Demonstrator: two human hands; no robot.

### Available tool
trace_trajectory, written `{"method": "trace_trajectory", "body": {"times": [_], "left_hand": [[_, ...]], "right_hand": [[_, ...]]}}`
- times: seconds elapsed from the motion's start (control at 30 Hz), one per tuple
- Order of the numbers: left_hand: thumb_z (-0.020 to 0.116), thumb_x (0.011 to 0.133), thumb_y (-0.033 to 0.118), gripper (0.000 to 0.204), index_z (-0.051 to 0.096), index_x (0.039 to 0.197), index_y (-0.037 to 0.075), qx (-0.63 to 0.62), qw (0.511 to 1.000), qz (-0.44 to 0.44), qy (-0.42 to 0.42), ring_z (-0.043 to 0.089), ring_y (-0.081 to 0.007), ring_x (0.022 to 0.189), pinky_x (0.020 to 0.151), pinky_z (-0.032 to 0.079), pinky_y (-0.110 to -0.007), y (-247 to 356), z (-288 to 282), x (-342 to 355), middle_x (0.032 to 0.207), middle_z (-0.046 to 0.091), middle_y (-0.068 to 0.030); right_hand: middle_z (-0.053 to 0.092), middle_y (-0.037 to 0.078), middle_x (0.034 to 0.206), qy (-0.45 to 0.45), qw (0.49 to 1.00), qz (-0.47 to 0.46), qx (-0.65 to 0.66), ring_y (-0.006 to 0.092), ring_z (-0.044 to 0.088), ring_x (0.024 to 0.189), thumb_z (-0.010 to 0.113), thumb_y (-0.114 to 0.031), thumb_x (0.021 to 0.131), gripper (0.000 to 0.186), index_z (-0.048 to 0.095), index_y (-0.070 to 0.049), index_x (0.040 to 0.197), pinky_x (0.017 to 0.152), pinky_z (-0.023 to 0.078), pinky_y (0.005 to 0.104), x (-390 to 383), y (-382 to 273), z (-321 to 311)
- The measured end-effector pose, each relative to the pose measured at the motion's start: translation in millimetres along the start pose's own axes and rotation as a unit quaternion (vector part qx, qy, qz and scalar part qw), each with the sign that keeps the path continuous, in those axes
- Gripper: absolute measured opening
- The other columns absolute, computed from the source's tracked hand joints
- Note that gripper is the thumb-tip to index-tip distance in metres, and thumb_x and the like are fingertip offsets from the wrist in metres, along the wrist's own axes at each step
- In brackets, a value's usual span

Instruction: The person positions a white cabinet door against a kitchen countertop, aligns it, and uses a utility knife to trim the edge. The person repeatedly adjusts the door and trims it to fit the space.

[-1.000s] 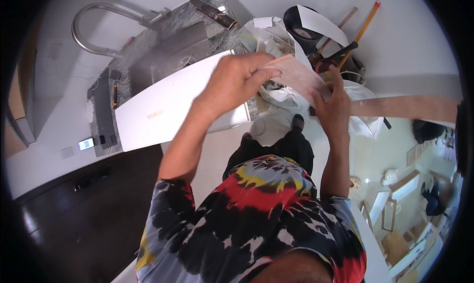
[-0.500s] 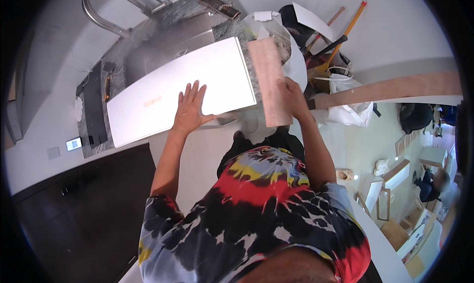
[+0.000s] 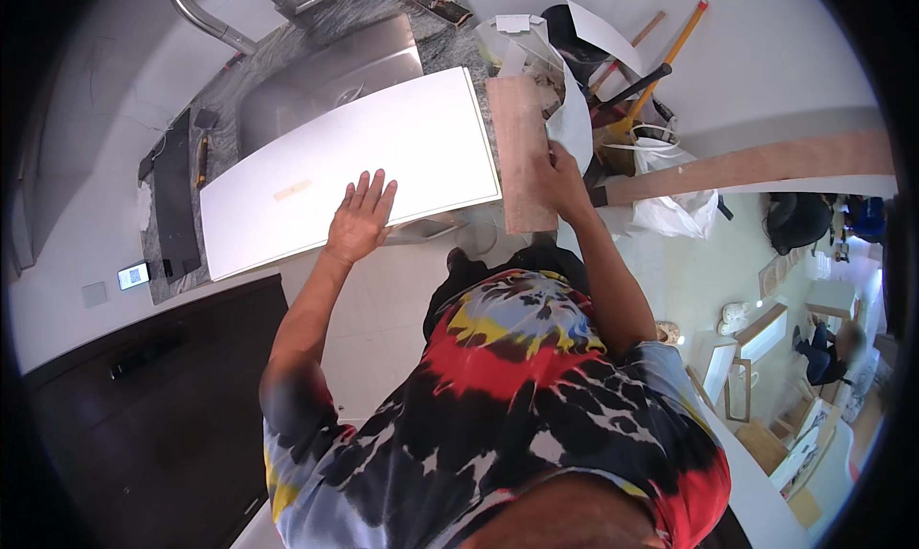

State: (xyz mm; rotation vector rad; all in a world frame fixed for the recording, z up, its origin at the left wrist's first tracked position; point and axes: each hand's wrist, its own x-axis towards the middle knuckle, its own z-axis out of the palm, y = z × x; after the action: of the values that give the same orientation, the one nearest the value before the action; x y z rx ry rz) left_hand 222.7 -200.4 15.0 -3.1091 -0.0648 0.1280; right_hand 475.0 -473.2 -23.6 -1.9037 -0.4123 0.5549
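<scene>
A white rectangular panel (image 3: pixel 421 137) lies across the sink and stone counter, with a small tan strip (image 3: pixel 293 190) on its face. My left hand (image 3: pixel 360 219) rests on the panel near its front edge, fingers stretched out and holding nothing. To the right of the panel, my right hand (image 3: pixel 560 185) grips a reddish-brown wooden board (image 3: pixel 520 147) by its right edge. Some of its fingers are hidden. The board stands close beside the panel's right end, its lower end reaching past the counter's front edge.
Behind the panel are the steel sink (image 3: pixel 383 56) and a faucet (image 3: pixel 206 22). A yellow-handled tool (image 3: pixel 202 161) and dark strip (image 3: pixel 173 204) lie left. A plastic bag (image 3: pixel 498 37), long-handled tools (image 3: pixel 670 61) and a wooden plank (image 3: pixel 756 166) crowd the right. Another person (image 3: pixel 831 353) sits farther off.
My left hand has slid slightly left over the panel, and its fingers are closer together. The wooden board in my right hand has turned slightly more upright, its lower end shifting left and away from me.
</scene>
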Motion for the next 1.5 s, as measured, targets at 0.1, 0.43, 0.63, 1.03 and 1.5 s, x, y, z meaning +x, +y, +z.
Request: {"method": "trace_trajectory", "body": {"times": [0.1,0.43,0.63,1.03,1.5], "left_hand": [[0.074,0.075,0.013,0.066,0.051,0.136,0.004,0.007,0.995,0.040,0.089,0.052,-0.0376,0.129,0.103,0.048,-0.051,-14,-10,-12,0.142,0.051,-0.0193],[0.065,0.083,0.003,0.033,0.064,0.116,-0.004,0.062,0.950,0.139,0.272,0.067,-0.0321,0.108,0.088,0.058,-0.042,-26,-78,-37,0.117,0.068,-0.0178],[0.063,0.080,-0.006,0.036,0.064,0.116,-0.003,0.079,0.926,0.111,0.351,0.068,-0.0315,0.108,0.090,0.057,-0.041,-38,-96,-46,0.115,0.069,-0.0180],[0.067,0.082,0.009,0.043,0.060,0.124,0.005,0.079,0.968,0.082,0.224,0.065,-0.0287,0.106,0.089,0.056,-0.041,-20,-26,-25,0.123,0.065,-0.0093],[0.079,0.070,0.017,0.061,0.060,0.128,0.010,0.046,0.987,0.051,0.147,0.060,-0.0249,0.109,0.093,0.054,-0.039,-29,0,-2,0.131,0.060,-0.0028]], "right_hand": [[0.065,0.008,0.093,-0.018,0.995,0.028,0.095,0.0119,0.058,0.082,0.056,-0.014,0.095,0.039,0.055,0.004,0.129,0.067,0.048,0.0284,-27,-24,-20],[0.067,0.009,0.104,0.035,0.973,0.013,0.229,0.0169,0.063,0.087,0.064,-0.038,0.093,0.038,0.065,-0.005,0.111,0.075,0.050,0.0303,-75,-45,-86],[0.060,0.000,0.079,-0.056,0.996,0.035,0.058,0.0078,0.050,0.065,0.064,-0.045,0.093,0.044,0.068,-0.002,0.099,0.056,0.041,0.0241,-41,-71,-40],[0.064,0.018,0.061,-0.106,0.990,0.089,-0.037,0.0247,0.062,0.048,0.063,-0.031,0.090,0.041,0.067,0.007,0.076,0.049,0.051,0.0366,136,-66,60],[0.062,0.017,0.059,-0.208,0.973,0.002,-0.099,0.0265,0.066,0.049,0.058,-0.024,0.094,0.033,0.065,0.007,0.083,0.050,0.054,0.0370,163,-55,52]]}}
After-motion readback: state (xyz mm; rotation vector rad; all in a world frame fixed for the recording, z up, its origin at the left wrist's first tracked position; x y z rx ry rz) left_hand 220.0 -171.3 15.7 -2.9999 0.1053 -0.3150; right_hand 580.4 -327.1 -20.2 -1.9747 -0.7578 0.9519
